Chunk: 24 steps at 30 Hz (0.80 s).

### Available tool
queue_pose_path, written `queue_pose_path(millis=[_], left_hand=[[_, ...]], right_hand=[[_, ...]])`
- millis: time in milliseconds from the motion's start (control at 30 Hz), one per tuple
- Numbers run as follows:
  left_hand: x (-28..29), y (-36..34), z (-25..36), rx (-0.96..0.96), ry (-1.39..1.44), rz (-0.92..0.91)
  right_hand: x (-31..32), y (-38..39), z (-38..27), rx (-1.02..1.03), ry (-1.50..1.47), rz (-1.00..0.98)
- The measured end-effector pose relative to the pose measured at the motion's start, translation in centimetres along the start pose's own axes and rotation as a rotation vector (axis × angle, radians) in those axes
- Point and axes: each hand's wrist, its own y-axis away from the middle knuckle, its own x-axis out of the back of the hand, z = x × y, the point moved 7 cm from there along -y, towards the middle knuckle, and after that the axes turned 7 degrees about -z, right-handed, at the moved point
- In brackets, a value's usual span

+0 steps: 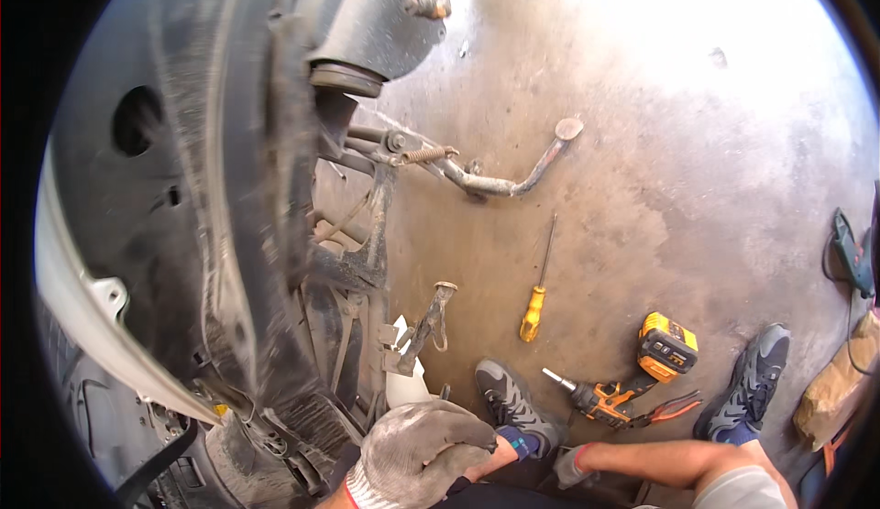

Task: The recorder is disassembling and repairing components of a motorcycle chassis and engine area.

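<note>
My left hand (422,454), in a grey glove with a red-edged cuff, is curled at the bottom centre beside the vehicle's frame (367,262); whatever is under its fingers is hidden. My right hand (573,468), also gloved, is low near the floor, left of my bare forearm, its fingers mostly out of sight. Just above it lie an orange cordless drill (605,404) with a socket, its battery (667,344), and pliers (674,408). A yellow-handled screwdriver (532,312) lies on the floor farther up.
Dark vehicle bodywork (165,216) fills the left, with a bent metal stand (513,184) sticking out over the concrete floor (660,188). My shoes (504,399) flank the drill. At the right rim are a teal tool (852,252) with a cord and a wooden block (830,399).
</note>
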Motion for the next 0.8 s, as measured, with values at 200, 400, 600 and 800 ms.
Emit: queue_pose_path(millis=[200, 400, 600, 800], left_hand=[[0.4, 3.8, 2.3, -0.196, -0.074, 0.309], [0.9, 8.8, 1.8, -0.346, -0.225, 0.594], [1.9, 13.9, -1.2, -0.252, 0.175, 0.762], [1.5, 17.5, -2.9, -0.196, 0.198, 0.813]], right_hand=[[9.0, 23.3, -12.5, 0.354, 0.559, 0.825], [5.6, 35.3, -20.3, 0.650, -0.054, 1.189], [2.3, 33.3, -27.1, 1.178, -0.422, 1.445], [1.8, 30.0, -29.7, 1.370, -0.508, 1.362]])
